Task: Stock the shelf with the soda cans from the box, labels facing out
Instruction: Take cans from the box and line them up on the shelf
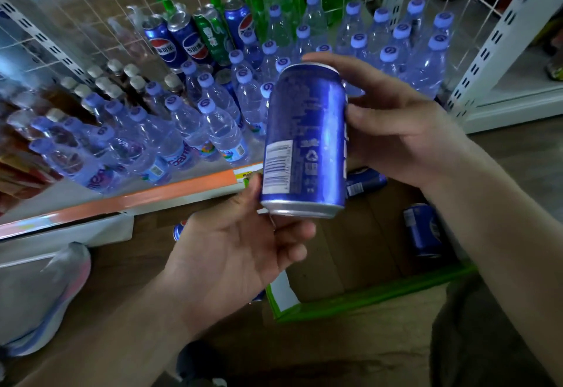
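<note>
Both hands are on one blue aluminium soda can (304,139), held upright in the air in front of the shelf. The right hand (405,133) has its grip wrapped around the can's upper right side, fingers curled over the top rim. The left hand (243,243) cups it from below, thumb pressed on the lower left side by the barcode, so the barcode side faces the camera.

Behind it, the white metal shelf with the orange price strip (146,197) is packed with clear water bottles with blue caps (219,124). Four tall cans stand at the back, three blue ones (185,42) and a green one (213,36).

Down below sits the open cardboard box with green edging (365,295), and a few more blue cans (422,231) lie in it.
</note>
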